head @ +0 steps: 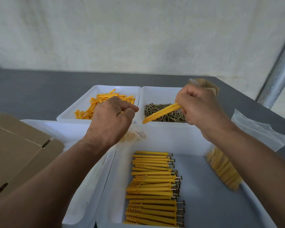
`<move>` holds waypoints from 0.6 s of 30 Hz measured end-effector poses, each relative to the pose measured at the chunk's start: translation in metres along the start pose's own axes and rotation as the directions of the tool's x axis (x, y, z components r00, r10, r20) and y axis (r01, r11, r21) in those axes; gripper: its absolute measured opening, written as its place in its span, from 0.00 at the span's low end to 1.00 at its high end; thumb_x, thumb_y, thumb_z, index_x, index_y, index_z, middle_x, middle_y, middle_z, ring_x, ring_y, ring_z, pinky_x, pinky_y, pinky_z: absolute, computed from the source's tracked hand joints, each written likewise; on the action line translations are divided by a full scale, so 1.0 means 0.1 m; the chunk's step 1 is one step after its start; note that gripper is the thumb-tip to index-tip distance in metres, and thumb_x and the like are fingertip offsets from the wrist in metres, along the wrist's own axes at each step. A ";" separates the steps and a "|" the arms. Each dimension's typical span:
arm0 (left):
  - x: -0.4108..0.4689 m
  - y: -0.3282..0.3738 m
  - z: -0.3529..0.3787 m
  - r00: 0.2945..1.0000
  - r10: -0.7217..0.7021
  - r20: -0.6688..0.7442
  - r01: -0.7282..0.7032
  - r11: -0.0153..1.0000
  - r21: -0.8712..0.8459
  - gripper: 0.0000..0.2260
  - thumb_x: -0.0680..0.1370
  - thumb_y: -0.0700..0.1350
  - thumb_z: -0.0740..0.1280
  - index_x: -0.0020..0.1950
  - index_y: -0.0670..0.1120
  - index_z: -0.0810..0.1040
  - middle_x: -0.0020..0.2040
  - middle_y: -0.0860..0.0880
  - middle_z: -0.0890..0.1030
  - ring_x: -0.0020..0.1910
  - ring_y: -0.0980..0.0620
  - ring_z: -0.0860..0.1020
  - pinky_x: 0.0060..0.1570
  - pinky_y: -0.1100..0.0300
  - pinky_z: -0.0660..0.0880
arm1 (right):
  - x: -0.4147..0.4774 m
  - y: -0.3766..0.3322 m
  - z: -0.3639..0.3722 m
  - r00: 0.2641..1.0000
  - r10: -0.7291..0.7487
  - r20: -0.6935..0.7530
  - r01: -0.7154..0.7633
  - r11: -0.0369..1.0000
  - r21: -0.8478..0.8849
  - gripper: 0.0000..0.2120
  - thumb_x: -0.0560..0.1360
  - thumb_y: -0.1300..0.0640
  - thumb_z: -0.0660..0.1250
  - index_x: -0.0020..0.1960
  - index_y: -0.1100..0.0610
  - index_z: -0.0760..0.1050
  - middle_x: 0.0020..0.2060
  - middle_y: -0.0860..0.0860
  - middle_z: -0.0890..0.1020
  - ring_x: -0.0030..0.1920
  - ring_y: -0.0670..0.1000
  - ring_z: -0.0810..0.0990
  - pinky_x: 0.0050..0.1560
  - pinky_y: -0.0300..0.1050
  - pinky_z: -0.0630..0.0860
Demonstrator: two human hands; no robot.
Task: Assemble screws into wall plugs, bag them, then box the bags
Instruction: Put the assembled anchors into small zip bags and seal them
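Plugs (161,112) tight in right grip (199,106) above screw tray (155,94); clear bag (133,135) tight in left grip (112,119).

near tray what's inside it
A stack of plugs with screws in them, heads to the right. At the right wall is a blurred bag of plugs, partly hidden by the right arm; whether it lies inside I cannot tell.
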State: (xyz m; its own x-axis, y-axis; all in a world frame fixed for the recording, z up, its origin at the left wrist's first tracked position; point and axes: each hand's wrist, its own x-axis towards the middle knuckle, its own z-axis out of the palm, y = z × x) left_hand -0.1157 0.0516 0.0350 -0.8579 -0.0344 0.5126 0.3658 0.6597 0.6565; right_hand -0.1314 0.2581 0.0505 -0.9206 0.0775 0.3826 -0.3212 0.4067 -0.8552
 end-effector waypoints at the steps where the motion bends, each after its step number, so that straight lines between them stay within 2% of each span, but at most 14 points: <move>1: 0.00 0.00 0.00 1.000 0.001 0.003 -0.001 1.000 0.000 0.20 0.68 0.48 0.57 0.50 0.49 0.86 0.42 0.60 0.76 0.39 0.61 0.75 0.40 0.66 0.70 | -0.02 0.01 0.03 1.000 -0.004 0.016 0.004 1.000 -0.007 0.06 0.66 0.51 0.61 0.33 0.50 0.75 0.22 0.46 0.73 0.23 0.47 0.66 0.29 0.44 0.64; 6: 0.00 0.01 0.01 1.000 0.018 0.009 -0.018 1.000 0.024 0.20 0.69 0.48 0.57 0.51 0.49 0.86 0.45 0.55 0.78 0.41 0.58 0.76 0.41 0.65 0.71 | -0.15 0.04 0.22 0.985 -0.081 0.153 0.095 0.991 -0.093 0.05 0.72 0.52 0.62 0.40 0.49 0.76 0.30 0.45 0.79 0.27 0.44 0.72 0.32 0.45 0.69; 9: 0.00 0.00 0.02 1.000 0.027 0.010 -0.027 0.999 0.020 0.20 0.69 0.48 0.57 0.51 0.49 0.86 0.43 0.59 0.76 0.40 0.59 0.76 0.40 0.66 0.70 | -0.19 0.04 0.31 0.972 -0.106 0.211 0.130 0.986 -0.102 0.06 0.77 0.55 0.65 0.43 0.47 0.77 0.33 0.47 0.81 0.28 0.45 0.75 0.33 0.47 0.74; 12: 0.00 0.01 0.02 0.999 0.040 0.008 -0.040 0.999 0.006 0.20 0.69 0.48 0.57 0.52 0.48 0.85 0.42 0.59 0.75 0.41 0.60 0.75 0.40 0.65 0.71 | -0.24 0.05 0.39 0.955 -0.106 0.278 0.133 0.988 -0.082 0.06 0.78 0.54 0.66 0.45 0.44 0.76 0.34 0.46 0.82 0.27 0.41 0.75 0.31 0.41 0.72; 15: -0.01 0.02 0.03 0.999 0.038 -0.001 -0.038 0.999 -0.006 0.20 0.69 0.48 0.58 0.52 0.49 0.85 0.44 0.56 0.77 0.41 0.59 0.76 0.44 0.60 0.74 | -0.27 0.08 0.44 0.943 -0.089 0.320 0.112 0.992 -0.056 0.04 0.77 0.53 0.68 0.47 0.43 0.77 0.32 0.41 0.81 0.23 0.42 0.76 0.27 0.36 0.71; 18: -0.01 0.03 0.03 0.999 0.049 -0.003 -0.049 0.999 -0.015 0.20 0.68 0.47 0.58 0.52 0.48 0.85 0.43 0.56 0.77 0.40 0.59 0.76 0.45 0.60 0.74 | -0.29 0.09 0.48 0.941 -0.090 0.326 0.116 0.992 -0.059 0.04 0.77 0.53 0.69 0.50 0.44 0.78 0.26 0.37 0.76 0.21 0.44 0.75 0.23 0.33 0.68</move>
State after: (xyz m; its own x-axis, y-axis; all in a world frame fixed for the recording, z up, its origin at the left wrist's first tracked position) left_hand -0.1150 0.0558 0.0349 -0.8380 -0.0045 0.5457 0.4125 0.6494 0.6388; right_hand -0.1183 0.2160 0.0146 -0.9097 -0.2607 0.3232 -0.4118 0.4660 -0.7831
